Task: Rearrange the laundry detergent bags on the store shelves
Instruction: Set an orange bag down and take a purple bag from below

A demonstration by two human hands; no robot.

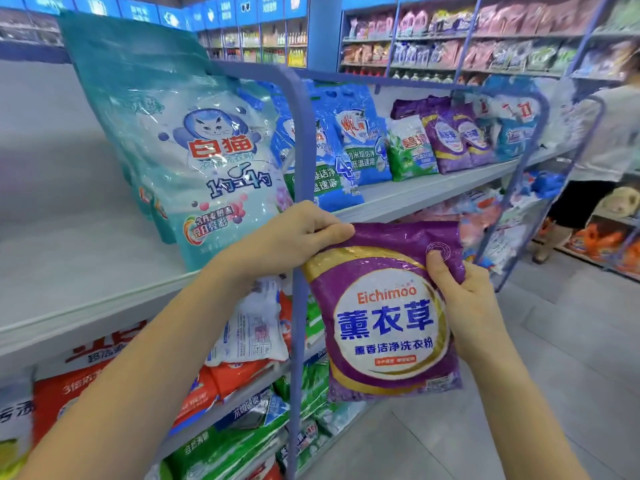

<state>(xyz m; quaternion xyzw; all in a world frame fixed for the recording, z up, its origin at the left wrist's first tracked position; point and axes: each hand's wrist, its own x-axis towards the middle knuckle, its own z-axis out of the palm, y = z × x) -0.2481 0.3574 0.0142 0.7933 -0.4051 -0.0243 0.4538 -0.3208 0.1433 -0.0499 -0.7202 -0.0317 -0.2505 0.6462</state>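
Right now both hands are holding a purple plastic detergent bag (384, 327) with a white oval label out in the aisle, just before the blue metal shelf post (299, 133). The left hand (294, 237) is pinching its top left corner, fingers (332, 233) clamped on the plastic; the right hand (464, 299) is gripping the top right edge. A tall teal bag (194, 161) is standing on the white shelf (86, 271) behind.

Both hands hold a purple Eichimoo detergent bag (388, 317) upright in the aisle: the left hand (294, 237) pinches its top left corner, the right hand (464, 296) grips its right edge. Behind it, a teal cat-logo bag (194, 161) stands on the white shelf (86, 271) beside a blue divider frame (298, 140), with two matching purple bags (453, 136) farther along
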